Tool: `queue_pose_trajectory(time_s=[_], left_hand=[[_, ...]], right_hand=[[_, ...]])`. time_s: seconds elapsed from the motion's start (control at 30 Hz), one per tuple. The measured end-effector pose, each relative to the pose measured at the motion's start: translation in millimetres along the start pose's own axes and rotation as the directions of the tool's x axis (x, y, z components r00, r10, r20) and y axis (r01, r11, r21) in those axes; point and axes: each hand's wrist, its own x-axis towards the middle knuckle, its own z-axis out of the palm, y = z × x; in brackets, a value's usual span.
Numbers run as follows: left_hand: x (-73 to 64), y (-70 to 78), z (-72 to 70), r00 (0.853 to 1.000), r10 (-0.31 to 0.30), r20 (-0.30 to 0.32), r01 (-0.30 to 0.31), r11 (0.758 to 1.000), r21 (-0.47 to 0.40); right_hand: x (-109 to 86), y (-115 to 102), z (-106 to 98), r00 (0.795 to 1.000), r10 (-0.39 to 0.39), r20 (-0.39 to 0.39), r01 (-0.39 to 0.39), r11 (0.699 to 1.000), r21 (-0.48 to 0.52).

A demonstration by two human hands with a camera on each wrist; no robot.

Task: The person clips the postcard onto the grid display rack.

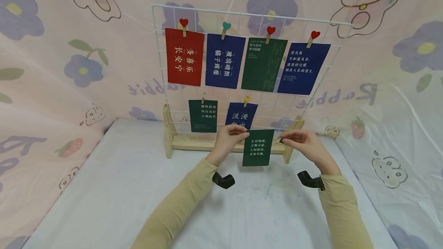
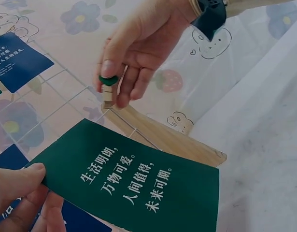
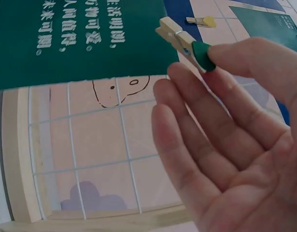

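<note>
My left hand (image 1: 228, 141) pinches the upper left corner of a green card (image 1: 258, 148) with white writing, held in front of the rack's lower right part. To the card's right, my right hand (image 1: 306, 143) holds a small wooden clothespin (image 3: 179, 38) with a green top between thumb and fingers. In the right wrist view the clothespin's wooden end is near the card's edge; whether they touch I cannot tell. Behind the left hand, a blue card (image 1: 241, 114) hangs from a yellow-topped clothespin (image 1: 247, 100), its lower part hidden.
A white wire grid rack (image 1: 252, 13) stands on wooden feet (image 1: 167, 131) at the table's back. Red, blue and green cards (image 1: 184, 57) hang in its upper row from heart-topped clothespins. Another green card (image 1: 203, 116) hangs lower left. White cloth (image 1: 104, 187) covers the table.
</note>
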Motion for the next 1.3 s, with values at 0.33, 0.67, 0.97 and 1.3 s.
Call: queue_pose_trajectory(time_s=[0.33, 0.67, 0.97, 1.3], left_hand=[[8.9, 7.5, 6.1, 0.999, 0.037, -0.01, -0.036, 0.999, 0.03], [19.6, 17.8, 14.5, 0.989, 0.138, -0.052, -0.133, 0.988, 0.082], [28.1, 22.2, 21.3, 0.978, 0.184, -0.103, -0.178, 0.982, 0.067], [36.9, 28.0, 29.4, 0.942, 0.313, -0.124, -0.281, 0.933, 0.225]], right_hand=[[13.4, -11.2, -2.5, 0.994, -0.077, -0.074, 0.077, 0.997, -0.004], [24.2, -23.4, -4.1, 0.974, -0.118, -0.194, 0.115, 0.993, -0.032], [30.4, -27.2, -5.9, 0.949, -0.137, -0.285, 0.111, 0.988, -0.104], [37.1, -33.0, -8.2, 0.89, -0.206, -0.407, 0.15, 0.975, -0.165]])
